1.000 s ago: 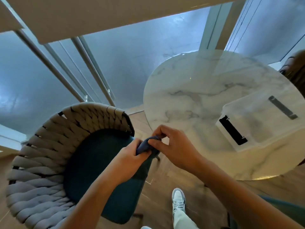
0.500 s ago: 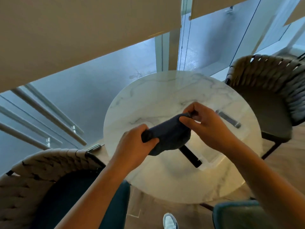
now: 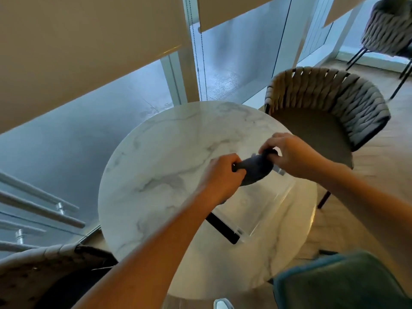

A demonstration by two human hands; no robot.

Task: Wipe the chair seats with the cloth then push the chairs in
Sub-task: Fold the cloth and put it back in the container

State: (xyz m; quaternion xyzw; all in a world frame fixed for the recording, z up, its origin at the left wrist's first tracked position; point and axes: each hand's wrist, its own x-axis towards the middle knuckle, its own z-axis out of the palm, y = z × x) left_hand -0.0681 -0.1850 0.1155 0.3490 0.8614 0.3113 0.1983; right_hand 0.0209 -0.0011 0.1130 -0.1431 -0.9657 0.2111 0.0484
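Note:
A dark blue cloth (image 3: pixel 256 169) hangs bunched between both hands above the round marble table (image 3: pixel 160 175). My left hand (image 3: pixel 219 177) grips its left end and my right hand (image 3: pixel 292 152) pinches its right end. A woven-back chair (image 3: pixel 323 108) with a grey seat stands at the table's far right, turned toward it. Another woven-back chair (image 3: pixel 33 275) with a dark seat sits at the lower left. A teal seat (image 3: pixel 343 284) shows at the lower right.
A clear plastic box (image 3: pixel 256 215) with black handles rests on the table under my hands. Tall windows with blinds run behind the table. A further woven chair (image 3: pixel 388 30) stands at the top right. My shoe (image 3: pixel 223 304) is on the wooden floor.
My view swung right from the lower-left chair to the table and the far-right chair. Both hands carried the cloth over the table and pulled it out between them.

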